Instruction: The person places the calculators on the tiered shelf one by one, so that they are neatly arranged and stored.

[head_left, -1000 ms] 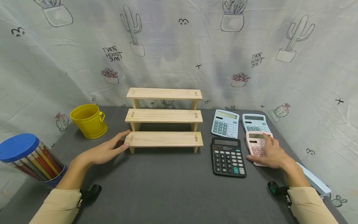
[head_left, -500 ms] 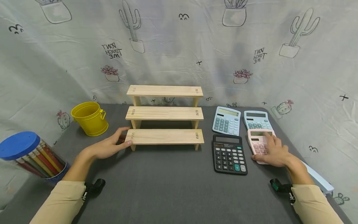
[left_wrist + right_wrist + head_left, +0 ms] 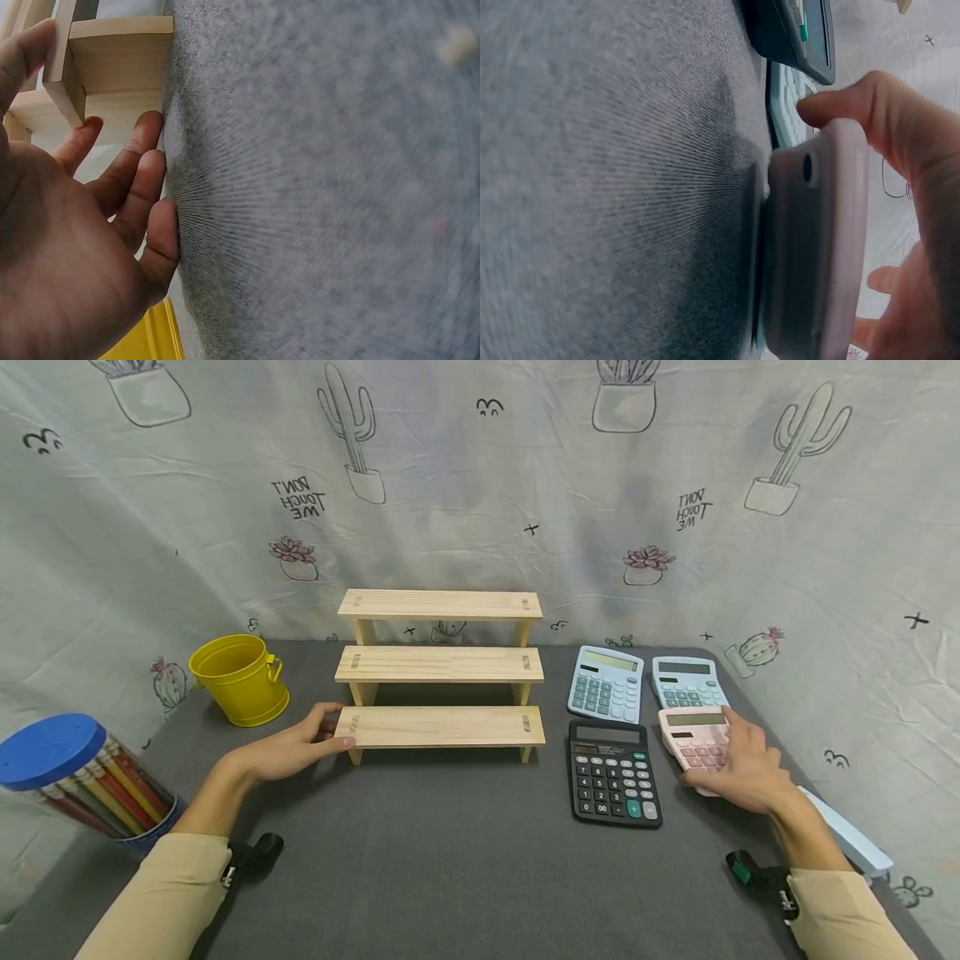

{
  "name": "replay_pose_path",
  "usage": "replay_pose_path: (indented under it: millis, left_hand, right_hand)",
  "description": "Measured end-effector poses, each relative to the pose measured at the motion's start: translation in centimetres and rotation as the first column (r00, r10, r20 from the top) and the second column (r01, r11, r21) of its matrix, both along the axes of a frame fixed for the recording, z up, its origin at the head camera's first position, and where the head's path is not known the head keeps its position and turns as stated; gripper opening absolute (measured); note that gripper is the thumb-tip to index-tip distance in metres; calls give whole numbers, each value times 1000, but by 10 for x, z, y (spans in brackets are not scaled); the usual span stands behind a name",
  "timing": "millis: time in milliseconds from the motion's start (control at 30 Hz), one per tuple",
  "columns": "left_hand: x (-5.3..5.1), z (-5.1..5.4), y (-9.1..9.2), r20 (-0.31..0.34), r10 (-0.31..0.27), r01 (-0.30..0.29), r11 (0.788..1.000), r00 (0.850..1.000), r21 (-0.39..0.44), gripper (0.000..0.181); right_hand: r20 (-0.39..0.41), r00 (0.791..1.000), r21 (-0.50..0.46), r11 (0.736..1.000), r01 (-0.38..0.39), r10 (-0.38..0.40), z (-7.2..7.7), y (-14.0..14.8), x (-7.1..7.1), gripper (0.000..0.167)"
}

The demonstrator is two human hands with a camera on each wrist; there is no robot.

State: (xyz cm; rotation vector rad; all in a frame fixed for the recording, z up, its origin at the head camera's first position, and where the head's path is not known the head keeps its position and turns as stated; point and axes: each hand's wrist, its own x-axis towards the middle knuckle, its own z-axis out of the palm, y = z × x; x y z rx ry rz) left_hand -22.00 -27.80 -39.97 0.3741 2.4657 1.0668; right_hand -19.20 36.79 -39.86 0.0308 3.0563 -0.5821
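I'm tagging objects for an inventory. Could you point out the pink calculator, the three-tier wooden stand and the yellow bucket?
Pink calculator (image 3: pixel 699 752): head view, on its keypad.
Three-tier wooden stand (image 3: pixel 439 664): head view, on its middle shelf board.
Yellow bucket (image 3: pixel 247 693): head view, on its outer wall.

Upright three-tiered pale wooden stand (image 3: pixel 439 664), left of a pink calculator (image 3: pixel 694 739), face up, apparently slightly tilted.

The stand (image 3: pixel 438 665) is showing pale wood grain; the pink calculator (image 3: pixel 696 739) is contrasting with the black calculator (image 3: pixel 613 774) and light-blue calculators (image 3: pixel 606 685). The bucket (image 3: pixel 242 682) is displaying plain yellow; the whitish curtain (image 3: pixel 450 518) is bearing dark-outlined cactus drawings (image 3: pixel 806 431).
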Motion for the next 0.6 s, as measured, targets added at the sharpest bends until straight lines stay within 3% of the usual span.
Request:
replay_pose_path:
  millis: [233,600]
  left_hand:
    - [-1,2,0,-10,-12,12,1000,1000,10,76]
    - [-5,1,-3,-6,-13,13,1000,1000,-26,76]
  right_hand:
    - [-117,992,-49,998,36,-42,2,-3,3,128]
    - [-227,974,-100,994,-34,10,21,-29,7,129]
